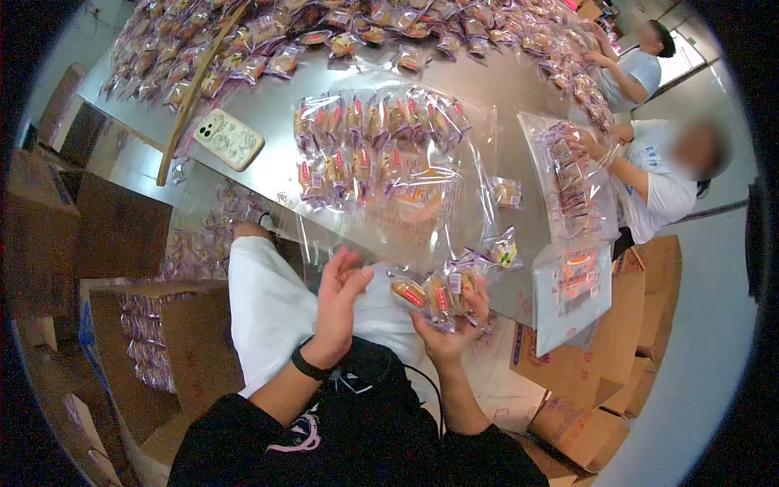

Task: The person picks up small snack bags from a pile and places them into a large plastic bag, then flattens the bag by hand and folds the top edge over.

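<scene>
My right hand [445, 339] grips several small wrapped cakes [439, 295], clear-and-purple packets with red labels, held side by side over my lap near the table edge. Left of them, my left hand [334, 304] is raised with nothing in it, its fingers stretched out and slightly blurred. Just beyond both hands, a large clear plastic bag [466, 183] lies on the metal table, with two rows of wrapped cakes [349, 166] at its far left part. One loose packet [508, 193] rests right of the bag. Another packet with a green-and-yellow print [505, 248] is close to my right hand.
A big heap of wrapped cakes [268, 36] covers the table's far side, with a wooden strip [199, 89] along it. A phone [228, 139] lies at left. Cardboard boxes [174, 325] stand on both sides. At right, a co-worker [649, 174] handles a filled bag [568, 178].
</scene>
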Available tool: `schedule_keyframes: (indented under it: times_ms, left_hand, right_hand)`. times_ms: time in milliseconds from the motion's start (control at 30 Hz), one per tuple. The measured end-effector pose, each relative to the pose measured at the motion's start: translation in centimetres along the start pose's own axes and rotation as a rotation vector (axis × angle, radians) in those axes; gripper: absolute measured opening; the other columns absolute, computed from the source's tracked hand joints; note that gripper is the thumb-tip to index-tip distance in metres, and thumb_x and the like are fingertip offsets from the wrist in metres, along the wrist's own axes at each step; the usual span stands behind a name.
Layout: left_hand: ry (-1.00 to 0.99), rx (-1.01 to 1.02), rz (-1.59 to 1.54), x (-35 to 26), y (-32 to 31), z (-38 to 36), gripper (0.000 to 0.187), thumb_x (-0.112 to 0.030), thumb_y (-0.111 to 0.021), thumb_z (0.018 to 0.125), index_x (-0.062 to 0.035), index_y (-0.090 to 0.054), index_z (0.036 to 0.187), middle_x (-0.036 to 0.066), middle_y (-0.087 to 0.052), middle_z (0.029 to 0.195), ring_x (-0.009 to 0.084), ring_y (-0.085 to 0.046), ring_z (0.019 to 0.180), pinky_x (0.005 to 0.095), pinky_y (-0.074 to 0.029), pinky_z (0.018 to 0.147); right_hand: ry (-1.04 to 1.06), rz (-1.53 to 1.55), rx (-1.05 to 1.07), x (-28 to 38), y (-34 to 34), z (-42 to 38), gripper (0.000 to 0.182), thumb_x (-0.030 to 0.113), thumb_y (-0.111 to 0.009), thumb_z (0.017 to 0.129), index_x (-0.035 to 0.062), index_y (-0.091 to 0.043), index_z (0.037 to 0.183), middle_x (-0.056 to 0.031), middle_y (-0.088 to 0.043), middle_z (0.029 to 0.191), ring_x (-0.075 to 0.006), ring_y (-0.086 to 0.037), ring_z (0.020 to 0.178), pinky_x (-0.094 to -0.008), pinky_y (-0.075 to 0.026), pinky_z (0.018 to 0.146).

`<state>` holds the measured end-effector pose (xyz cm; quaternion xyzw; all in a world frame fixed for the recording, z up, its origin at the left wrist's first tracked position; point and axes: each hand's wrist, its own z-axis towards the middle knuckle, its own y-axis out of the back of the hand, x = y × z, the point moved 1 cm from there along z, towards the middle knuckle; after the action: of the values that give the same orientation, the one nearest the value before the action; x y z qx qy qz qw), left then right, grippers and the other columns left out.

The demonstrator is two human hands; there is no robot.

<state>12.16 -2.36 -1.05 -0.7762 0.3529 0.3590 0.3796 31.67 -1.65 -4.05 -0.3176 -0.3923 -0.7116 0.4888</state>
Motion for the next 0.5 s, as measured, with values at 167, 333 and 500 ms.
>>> schedule_keyframes:
  times_ms: [167,333,500]
  left_hand:
    - [0.134,0.200,-0.433,-2.6,-1.3,1.8,0.050,-0.034,-0.062,0.102,-0.0012,-0.053,0.139,0.014,-0.056,0.147,0.0278,-0.049,0.138,0.0399,-0.041,0.112]
    - [0.104,0.421,-0.627,-4.6,-2.8,4.2,0.040,-0.030,-0.054,0.107,-0.0004,-0.060,0.133,0.014,-0.061,0.141,0.0294,-0.055,0.132,0.0428,-0.041,0.115]
    - [-0.044,0.391,-0.363,-6.1,-3.8,4.7,0.035,-0.026,-0.056,0.107,-0.0002,-0.065,0.129,0.008,-0.070,0.125,0.0185,-0.062,0.120,0.0349,-0.042,0.112]
  right_hand:
    - [-0.207,0.298,0.166,-0.9,2.3,-2.1,0.097,0.015,-0.099,0.060,0.0119,-0.043,0.140,-0.0186,-0.046,0.148,-0.0345,-0.043,0.142,-0.0523,-0.030,0.121]
    - [-0.639,0.725,0.216,0.9,1.2,-1.8,0.104,0.006,-0.097,0.057,0.0113,-0.040,0.144,-0.0129,-0.047,0.147,-0.0308,-0.049,0.137,-0.0487,-0.042,0.115]
    - [-0.746,0.877,0.099,1.4,-2.4,-0.5,0.101,-0.002,-0.085,0.062,0.0180,-0.036,0.149,-0.0104,-0.049,0.144,-0.0316,-0.055,0.128,-0.0479,-0.048,0.110]
